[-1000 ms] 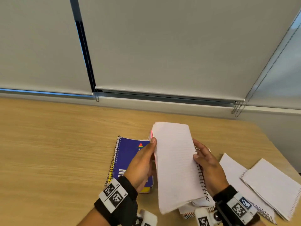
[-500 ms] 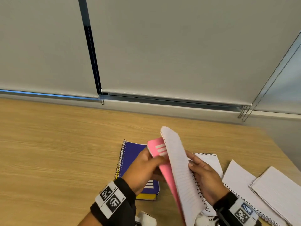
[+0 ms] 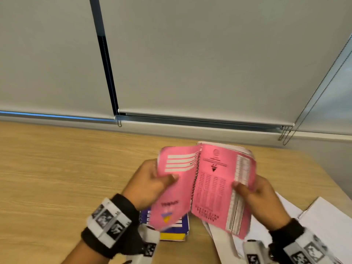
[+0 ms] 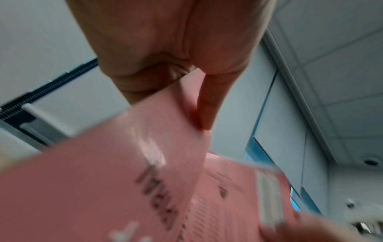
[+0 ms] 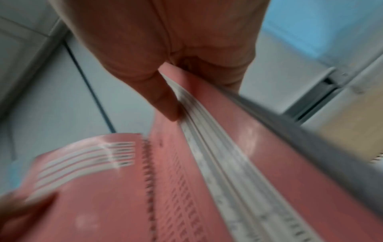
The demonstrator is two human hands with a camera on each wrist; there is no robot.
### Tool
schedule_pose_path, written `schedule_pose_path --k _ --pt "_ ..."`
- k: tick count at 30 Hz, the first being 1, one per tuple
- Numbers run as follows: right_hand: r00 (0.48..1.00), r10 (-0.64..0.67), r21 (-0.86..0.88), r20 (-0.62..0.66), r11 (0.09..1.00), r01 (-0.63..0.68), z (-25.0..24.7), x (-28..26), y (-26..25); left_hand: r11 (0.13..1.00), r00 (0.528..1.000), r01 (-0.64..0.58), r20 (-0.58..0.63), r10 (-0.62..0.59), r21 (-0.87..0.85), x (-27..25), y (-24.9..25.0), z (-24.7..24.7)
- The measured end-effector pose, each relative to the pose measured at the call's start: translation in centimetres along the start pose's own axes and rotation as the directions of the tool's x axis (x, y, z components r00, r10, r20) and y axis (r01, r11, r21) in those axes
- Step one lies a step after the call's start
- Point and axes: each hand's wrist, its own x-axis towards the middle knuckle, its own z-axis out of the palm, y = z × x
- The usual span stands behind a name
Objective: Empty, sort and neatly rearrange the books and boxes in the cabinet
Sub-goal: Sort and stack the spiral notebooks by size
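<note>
Holding a pink spiral notebook point(image 3: 205, 185) opened outward above the wooden table point(image 3: 57, 178), you show both of its covers to the head camera, probably so you can fold it shut the right way round before sorting it. Your left hand point(image 3: 150, 182) pinches the left cover, thumb on the printed face and fingers behind; the left wrist view confirms that pinch. Beneath that hand, a purple notebook point(image 3: 182, 224) lies flat on a yellow book point(image 3: 172, 236), which looks like a pile started for sorted items. The black spiral binding point(image 3: 195, 184) runs down the middle, tilted slightly. Your right hand point(image 3: 261, 199) grasps the right cover together with the white page block, thumb in front, keeping the pages from fanning. Farther right, loose white notebooks point(image 3: 327, 225) lie open and overlapping on the table. No cabinet is in view.
</note>
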Motion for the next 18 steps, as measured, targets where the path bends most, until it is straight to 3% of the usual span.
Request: schedule_pose_path --k 2,5,7,10,14,16,18 --pt "0.997 0.037 0.102 -0.07 0.994 -0.03 -1.7 0.8 0.8 0.999 0.998 -0.042 0.051 0.044 -0.032 -0.1 1.0 -2.3" --pt "0.995 0.076 0.275 -0.064 0.96 -0.056 -1.5 2.0 1.5 0.991 0.989 -0.136 0.061 0.135 0.014 -0.1 2.2 -3.5" --pt "0.996 0.089 0.336 -0.001 0.938 -0.084 -0.1 2.2 1.2 0.984 0.983 -0.178 0.052 0.177 0.004 0.3 2.4 -2.8" --pt "0.984 0.01 0.355 0.179 0.932 -0.074 3.5 1.9 -0.3 0.973 0.968 -0.229 0.106 0.23 -0.015 1.5 1.9 -0.1" --pt "0.943 0.003 0.338 0.333 0.933 -0.123 7.3 0.7 -2.3 0.925 0.939 -0.335 0.148 0.311 0.181 1.7 0.5 3.0" --pt "0.902 0.085 0.512 0.422 0.799 -0.315 7.4 0.2 -2.6 0.829 0.921 -0.388 0.156 0.356 0.403 1.4 -0.1 3.3" --pt "0.843 0.087 0.665 0.531 0.574 -0.478 6.6 -0.5 -2.9 0.713 0.909 -0.407 0.183 0.374 0.571 1.3 -0.5 2.9"
